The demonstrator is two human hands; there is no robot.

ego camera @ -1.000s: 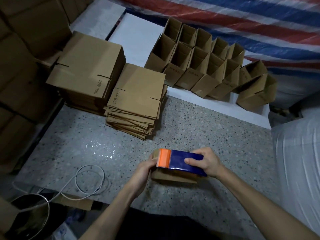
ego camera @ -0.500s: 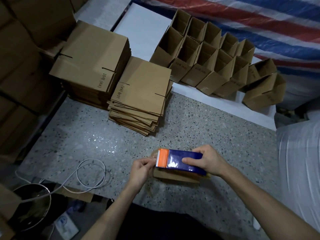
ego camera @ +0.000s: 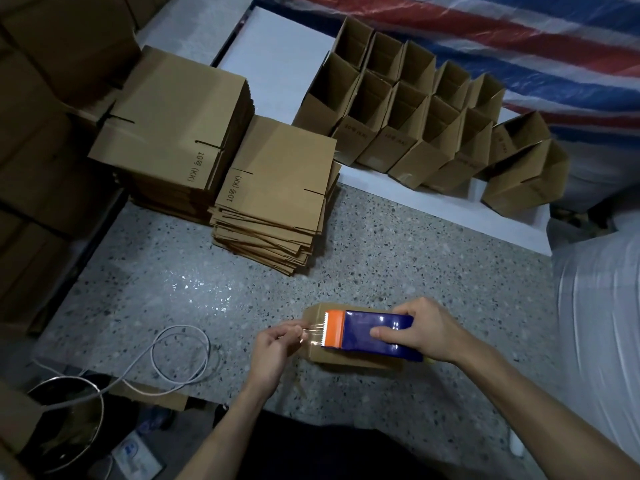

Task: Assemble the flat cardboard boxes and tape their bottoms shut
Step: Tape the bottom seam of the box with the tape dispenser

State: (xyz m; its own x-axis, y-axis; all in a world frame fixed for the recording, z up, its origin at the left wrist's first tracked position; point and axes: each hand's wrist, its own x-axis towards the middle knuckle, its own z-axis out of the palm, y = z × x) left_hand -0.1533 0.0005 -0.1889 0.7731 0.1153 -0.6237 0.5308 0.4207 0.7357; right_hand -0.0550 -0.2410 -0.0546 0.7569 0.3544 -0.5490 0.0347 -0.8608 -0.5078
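The right hand (ego camera: 426, 332) grips the blue-and-orange tape dispenser (ego camera: 375, 336), with the fingers curled over its far side and the thumb pressed on its top face. The dispenser rests on a small cardboard box (ego camera: 346, 362), which sits on the speckled work surface (ego camera: 381, 254) near the person, right of centre. The left hand (ego camera: 273, 348) is just left of the box, thumb and fingertips closed together in a pinch on the free end of the clear tape (ego camera: 311, 333). The tape runs taut from that pinch to the serrated edge at the dispenser's orange end. Two stacks of flat boxes stand side by side at the far left: the taller stack (ego camera: 173, 116) further left, the lower stack (ego camera: 277, 188) just beside it on the right. Assembled boxes (ego camera: 398, 109), open at the top, are packed in rows on a white board (ego camera: 277, 64) at the far side. A looped white cable (ego camera: 180, 355) lies at the near left. A striped tarp (ego camera: 519, 36) covers the far right.
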